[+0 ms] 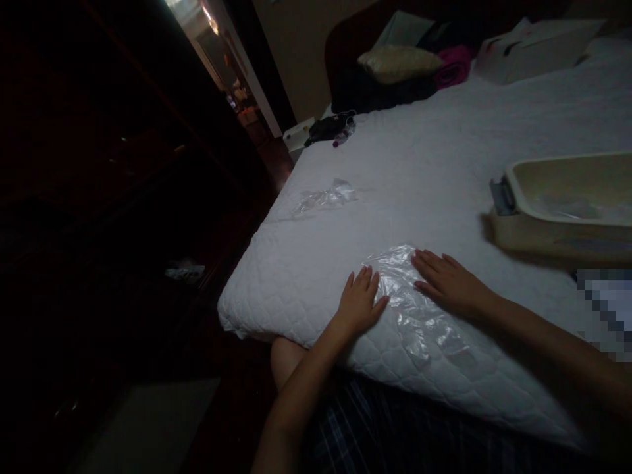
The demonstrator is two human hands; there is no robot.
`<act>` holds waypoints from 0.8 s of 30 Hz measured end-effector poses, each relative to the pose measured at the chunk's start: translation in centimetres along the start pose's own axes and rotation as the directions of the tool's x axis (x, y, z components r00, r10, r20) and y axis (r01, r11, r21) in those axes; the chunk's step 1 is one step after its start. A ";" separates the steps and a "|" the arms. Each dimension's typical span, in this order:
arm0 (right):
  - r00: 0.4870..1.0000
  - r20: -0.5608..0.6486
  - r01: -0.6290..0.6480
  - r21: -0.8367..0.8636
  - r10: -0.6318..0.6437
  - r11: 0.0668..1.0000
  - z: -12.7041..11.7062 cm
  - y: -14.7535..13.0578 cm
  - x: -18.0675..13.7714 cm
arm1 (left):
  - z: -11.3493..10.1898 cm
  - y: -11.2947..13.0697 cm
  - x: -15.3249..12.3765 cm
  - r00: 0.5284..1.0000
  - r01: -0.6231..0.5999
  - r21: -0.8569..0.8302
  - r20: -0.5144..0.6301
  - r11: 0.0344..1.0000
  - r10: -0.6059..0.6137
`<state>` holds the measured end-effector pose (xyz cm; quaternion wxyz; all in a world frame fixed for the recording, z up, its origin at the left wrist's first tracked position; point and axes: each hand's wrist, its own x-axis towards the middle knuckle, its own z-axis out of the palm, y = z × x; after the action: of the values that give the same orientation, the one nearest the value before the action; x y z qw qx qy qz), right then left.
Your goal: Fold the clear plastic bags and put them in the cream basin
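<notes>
A clear plastic bag (409, 296), crinkled and shiny, lies spread on the white quilted bed (395, 164) close to its near edge. Flat against the bag's left side rests my left hand (359, 299), fingers stretched out. My right hand (447, 282) touches the upper right side of the same bag, its fingers extended and palm down. Neither hand grips anything. Farther back on the bed is a second piece of clear plastic (328, 196), crumpled and apart from both hands.
To the right stands a cream plastic bin (563, 230) with a grey handle clip and clear plastic inside. Farther back are a white box (543, 49), a yellowish pillow (399, 64), a rolled magenta cloth (453, 66) and dark items (330, 128). The left side is very dark.
</notes>
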<state>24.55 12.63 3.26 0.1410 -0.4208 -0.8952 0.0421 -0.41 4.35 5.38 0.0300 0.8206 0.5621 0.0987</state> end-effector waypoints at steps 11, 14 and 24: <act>0.991 -0.041 -0.107 0.285 0.124 0.953 1.7 2.4 -0.3 | 1.5 -0.5 -0.5 0.997 0.019 -0.033 -0.077 0.999 -0.021; 0.938 -0.119 -0.223 0.512 0.326 0.829 0.6 3.2 -0.1 | 1.8 -0.6 -0.6 0.992 0.012 -0.057 -0.126 0.998 -0.019; 0.993 -0.036 -0.094 0.283 0.109 0.954 -2.5 -2.0 -3.5 | 1.6 -0.7 -0.8 0.985 -0.015 -0.141 -0.174 0.990 -0.010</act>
<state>25.89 8.60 5.24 0.2197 -0.4429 -0.8534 0.1650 -1.05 3.96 3.60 0.0390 0.8054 0.5529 0.2099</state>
